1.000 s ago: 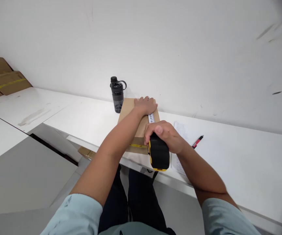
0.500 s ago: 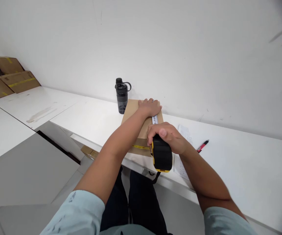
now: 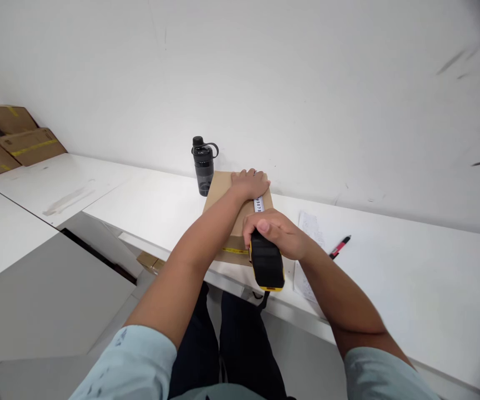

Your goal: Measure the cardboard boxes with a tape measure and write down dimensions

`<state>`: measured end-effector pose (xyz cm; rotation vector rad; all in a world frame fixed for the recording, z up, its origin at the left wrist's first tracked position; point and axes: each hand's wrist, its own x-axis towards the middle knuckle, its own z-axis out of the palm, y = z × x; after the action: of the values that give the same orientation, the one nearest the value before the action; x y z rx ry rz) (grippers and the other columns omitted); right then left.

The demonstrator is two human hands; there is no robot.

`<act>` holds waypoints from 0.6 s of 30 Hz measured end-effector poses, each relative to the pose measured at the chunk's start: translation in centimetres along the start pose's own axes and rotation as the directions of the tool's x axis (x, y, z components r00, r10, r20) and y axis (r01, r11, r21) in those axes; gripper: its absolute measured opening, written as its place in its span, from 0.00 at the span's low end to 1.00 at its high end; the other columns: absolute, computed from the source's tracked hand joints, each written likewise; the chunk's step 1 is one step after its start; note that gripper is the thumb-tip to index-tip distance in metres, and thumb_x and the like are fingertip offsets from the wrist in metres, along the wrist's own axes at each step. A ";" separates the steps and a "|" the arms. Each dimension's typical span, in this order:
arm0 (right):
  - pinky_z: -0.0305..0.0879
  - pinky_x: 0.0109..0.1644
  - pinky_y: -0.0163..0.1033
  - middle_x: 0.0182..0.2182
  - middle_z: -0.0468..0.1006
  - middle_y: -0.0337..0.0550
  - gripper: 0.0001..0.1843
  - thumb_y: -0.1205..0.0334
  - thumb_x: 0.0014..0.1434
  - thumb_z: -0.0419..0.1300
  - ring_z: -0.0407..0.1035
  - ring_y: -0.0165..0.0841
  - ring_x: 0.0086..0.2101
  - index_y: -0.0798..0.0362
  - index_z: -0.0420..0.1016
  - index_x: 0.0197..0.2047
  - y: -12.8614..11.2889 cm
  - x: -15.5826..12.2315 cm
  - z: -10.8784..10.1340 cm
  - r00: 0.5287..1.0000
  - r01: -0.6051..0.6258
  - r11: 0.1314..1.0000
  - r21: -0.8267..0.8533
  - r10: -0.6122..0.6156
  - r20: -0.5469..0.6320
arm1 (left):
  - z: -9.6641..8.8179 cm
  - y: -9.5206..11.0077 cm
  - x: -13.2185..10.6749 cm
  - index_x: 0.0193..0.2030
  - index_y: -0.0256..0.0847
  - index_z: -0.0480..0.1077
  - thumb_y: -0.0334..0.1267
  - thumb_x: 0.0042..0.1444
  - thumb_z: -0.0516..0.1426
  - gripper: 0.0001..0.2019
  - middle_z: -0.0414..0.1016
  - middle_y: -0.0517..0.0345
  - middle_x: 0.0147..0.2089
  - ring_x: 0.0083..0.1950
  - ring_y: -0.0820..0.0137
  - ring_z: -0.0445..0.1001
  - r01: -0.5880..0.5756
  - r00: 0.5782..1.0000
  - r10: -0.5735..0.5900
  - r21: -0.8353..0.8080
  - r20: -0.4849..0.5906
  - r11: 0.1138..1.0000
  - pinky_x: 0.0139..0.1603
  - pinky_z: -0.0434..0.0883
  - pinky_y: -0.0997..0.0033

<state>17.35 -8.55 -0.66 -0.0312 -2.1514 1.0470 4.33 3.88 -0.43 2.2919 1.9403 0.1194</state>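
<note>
A brown cardboard box [image 3: 219, 195] sits on the white table before me, with yellow tape across its near side. My left hand [image 3: 250, 184] lies on the far part of the box top, fingers stretched out and spread. The white blade [image 3: 259, 204] of a tape measure runs over the box top up to this hand, where its end is hidden. My right hand [image 3: 276, 230] is wrapped round the black and yellow tape measure [image 3: 267, 262] at the near edge of the box. The forearms cover part of the box.
A dark water bottle [image 3: 204, 166] stands just behind the box on the left. To the right lie a sheet of paper with writing [image 3: 311, 228] and a red and black pen [image 3: 340, 247]. Several cardboard boxes [image 3: 31, 145] are stacked at the far left by the wall.
The view has shifted slightly, so everything appears a little to the left. Both hands keep their places on the box and the tape measure.
</note>
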 end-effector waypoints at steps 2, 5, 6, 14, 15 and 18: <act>0.66 0.35 0.35 0.26 0.77 0.41 0.33 0.41 0.78 0.45 0.70 0.28 0.28 0.53 0.78 0.32 0.0 0.0 0.0 1.000 0.013 1.000 -0.005 -0.013 0.002 | 0.0 0.0 0.1 0.77 0.45 0.59 0.54 0.74 0.38 0.32 0.55 0.46 0.83 0.81 0.48 0.54 0.006 1.000 -0.006 -0.006 0.007 1.000 0.78 0.48 0.33; 0.66 0.35 0.35 0.26 0.77 0.41 0.33 0.40 0.78 0.46 0.70 0.28 0.27 0.53 0.78 0.32 -0.1 0.1 -0.1 1.000 0.014 1.000 -0.014 -0.014 0.013 | 0.0 0.0 0.2 0.78 0.45 0.58 0.54 0.74 0.38 0.32 0.54 0.46 0.83 0.81 0.47 0.53 0.007 1.000 -0.007 0.000 0.011 1.000 0.78 0.48 0.33; 0.66 0.35 0.35 0.26 0.78 0.41 0.34 0.40 0.78 0.46 0.70 0.29 0.27 0.53 0.78 0.32 -0.1 0.1 -0.1 1.000 0.008 1.000 -0.015 -0.008 0.016 | -0.1 0.0 0.1 0.78 0.44 0.58 0.54 0.74 0.38 0.33 0.54 0.46 0.83 0.81 0.47 0.54 0.007 1.000 -0.007 0.005 0.010 1.000 0.78 0.49 0.33; 0.66 0.35 0.36 0.26 0.78 0.41 0.33 0.42 0.78 0.45 0.70 0.29 0.28 0.53 0.78 0.32 0.1 0.0 0.0 0.998 0.056 0.998 -0.037 -0.055 0.009 | -0.3 -0.1 0.1 0.83 0.42 0.48 0.57 0.73 0.37 0.37 0.43 0.50 0.86 0.85 0.47 0.44 0.021 0.999 -0.021 -0.008 0.049 1.000 0.81 0.43 0.33; 0.66 0.34 0.36 0.26 0.78 0.41 0.32 0.43 0.78 0.45 0.70 0.29 0.27 0.53 0.78 0.32 0.2 0.0 0.0 0.997 0.074 0.997 -0.038 -0.074 -0.010 | -0.3 -0.1 0.1 0.84 0.42 0.44 0.58 0.73 0.36 0.39 0.41 0.50 0.87 0.85 0.46 0.42 0.025 0.998 -0.023 -0.028 0.055 0.999 0.81 0.41 0.33; 0.65 0.33 0.36 0.25 0.78 0.42 0.31 0.47 0.79 0.46 0.70 0.30 0.26 0.53 0.78 0.31 -0.1 -0.3 0.1 0.991 0.101 0.995 -0.021 -0.102 -0.084 | -0.4 -0.4 0.2 0.85 0.41 0.38 0.62 0.72 0.34 0.42 0.38 0.50 0.87 0.86 0.47 0.41 0.034 0.999 -0.029 -0.131 0.035 0.991 0.81 0.39 0.33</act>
<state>17.58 -8.74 -0.85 0.0254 -2.0631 0.9524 3.95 4.16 -0.10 2.1656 1.8917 0.1982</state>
